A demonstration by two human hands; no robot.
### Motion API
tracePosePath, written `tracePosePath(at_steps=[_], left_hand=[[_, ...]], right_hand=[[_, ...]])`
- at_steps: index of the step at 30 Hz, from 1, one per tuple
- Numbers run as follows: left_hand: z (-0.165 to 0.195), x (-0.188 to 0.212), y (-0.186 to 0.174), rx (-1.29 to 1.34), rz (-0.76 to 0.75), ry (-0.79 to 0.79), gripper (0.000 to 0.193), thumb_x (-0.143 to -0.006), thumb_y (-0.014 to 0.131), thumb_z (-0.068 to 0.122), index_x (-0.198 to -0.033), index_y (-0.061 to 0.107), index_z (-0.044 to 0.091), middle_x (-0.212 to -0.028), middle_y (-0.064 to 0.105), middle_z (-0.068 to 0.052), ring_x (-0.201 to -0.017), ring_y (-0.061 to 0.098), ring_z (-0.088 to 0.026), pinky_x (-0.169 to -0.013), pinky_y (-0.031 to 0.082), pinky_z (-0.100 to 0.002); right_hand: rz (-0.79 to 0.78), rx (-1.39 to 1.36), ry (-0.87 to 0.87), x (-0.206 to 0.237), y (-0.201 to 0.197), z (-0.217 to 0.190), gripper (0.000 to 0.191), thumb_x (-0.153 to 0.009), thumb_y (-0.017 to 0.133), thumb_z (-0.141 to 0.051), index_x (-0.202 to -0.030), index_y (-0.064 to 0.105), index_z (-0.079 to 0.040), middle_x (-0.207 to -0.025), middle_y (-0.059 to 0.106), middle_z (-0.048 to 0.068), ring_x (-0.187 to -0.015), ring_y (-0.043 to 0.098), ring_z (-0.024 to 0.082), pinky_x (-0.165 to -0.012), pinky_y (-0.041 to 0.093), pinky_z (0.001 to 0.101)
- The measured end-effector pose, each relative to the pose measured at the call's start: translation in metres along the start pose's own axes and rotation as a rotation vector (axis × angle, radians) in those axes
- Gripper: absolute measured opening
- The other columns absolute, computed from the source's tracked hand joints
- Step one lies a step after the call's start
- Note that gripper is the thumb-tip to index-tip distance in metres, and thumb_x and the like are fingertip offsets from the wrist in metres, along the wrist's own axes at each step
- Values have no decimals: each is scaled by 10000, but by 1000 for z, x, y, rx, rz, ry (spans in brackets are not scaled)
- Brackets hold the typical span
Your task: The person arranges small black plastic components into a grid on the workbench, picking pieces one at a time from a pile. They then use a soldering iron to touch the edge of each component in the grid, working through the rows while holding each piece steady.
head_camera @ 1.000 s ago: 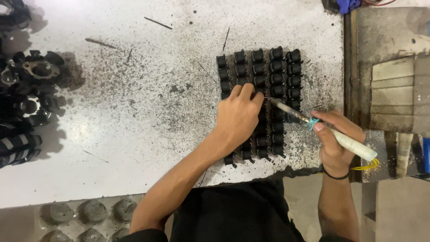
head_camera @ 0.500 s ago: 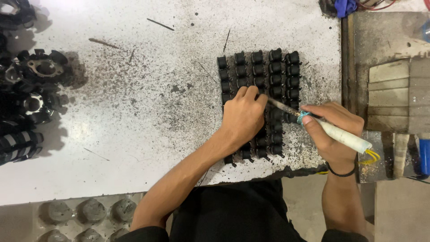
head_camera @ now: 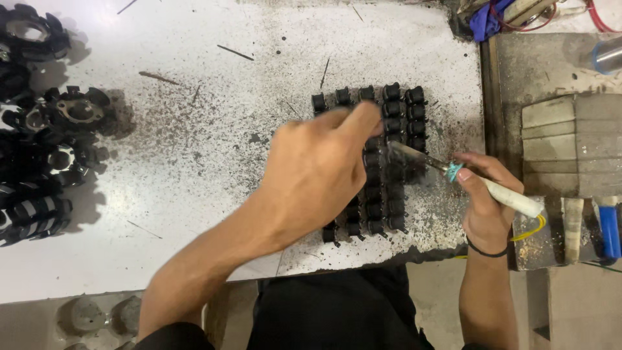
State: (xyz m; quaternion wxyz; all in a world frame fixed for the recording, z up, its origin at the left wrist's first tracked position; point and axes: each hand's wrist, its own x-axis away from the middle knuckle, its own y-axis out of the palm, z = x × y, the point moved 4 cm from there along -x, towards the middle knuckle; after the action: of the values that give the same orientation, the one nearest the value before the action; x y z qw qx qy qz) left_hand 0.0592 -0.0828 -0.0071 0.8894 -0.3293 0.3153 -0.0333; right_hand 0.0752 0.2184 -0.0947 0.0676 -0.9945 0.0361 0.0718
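A block of small black parts (head_camera: 395, 116) lies in rows on the speckled white table (head_camera: 194, 149). My left hand (head_camera: 321, 172) rests flat on top of the block and hides its middle; the fingers press down on the parts. My right hand (head_camera: 483, 201) grips a white-handled soldering iron (head_camera: 499, 191) with a teal collar. Its metal tip (head_camera: 405, 152) points left and touches the parts just right of my left hand's fingers.
Black toothed round parts (head_camera: 39, 155) are piled along the table's left edge. A grey metal stand with blocks (head_camera: 570, 149) sits to the right, with red and blue wires (head_camera: 499, 13) above it. A grey moulded tray (head_camera: 91, 317) shows at the lower left.
The view has drawn closer. My left hand has slid up and left across the block. The iron's tip has stayed on the parts beside it.
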Motion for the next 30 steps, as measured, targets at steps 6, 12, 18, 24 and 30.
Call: tracePosePath(at_steps=[6,12,18,24,30], left_hand=[[-63,-57,-34,-150,507,108,184,-1026,585,-109,-1004,648,62,-840,651,-65,-645,614,-156,-475,476,-300],[-93,-9,97,-147,-40,-174,244,-778,623,-52,-972,743,35,-975,610,-151,-787,667,-289,-560,571,-382],[-99,8,122,-112,-122,-145,176,-734,662,29,-895,729,54,-946,612,-117,-900,662,-312,-631,579,-448],[-94,10,125,-86,-113,-114,167,-712,681,32,-876,706,46,-953,615,-114,-931,661,-306,-623,582,-429],[-89,10,126,-72,-171,-96,154,-710,712,35,-862,689,20,-962,615,-138,-925,659,-311,-625,589,-422]], right_hand=[[27,-65,12,-14,4,19,231,-949,709,-4,-1168,665,55,-1077,718,87,-958,672,119,-878,537,234],[6,163,27,-23,13,10,208,-938,740,-19,-1138,715,37,-983,715,80,-824,622,87,-765,487,219],[-19,320,-33,-24,14,8,213,-940,741,-45,-1141,720,23,-1018,731,69,-829,629,74,-772,487,210],[-57,373,-13,-29,23,5,180,-941,769,-55,-1093,730,34,-892,704,67,-759,611,71,-701,466,196],[-146,478,-103,-40,34,-12,172,-948,773,-55,-1097,727,17,-886,722,69,-752,637,63,-710,483,202]])
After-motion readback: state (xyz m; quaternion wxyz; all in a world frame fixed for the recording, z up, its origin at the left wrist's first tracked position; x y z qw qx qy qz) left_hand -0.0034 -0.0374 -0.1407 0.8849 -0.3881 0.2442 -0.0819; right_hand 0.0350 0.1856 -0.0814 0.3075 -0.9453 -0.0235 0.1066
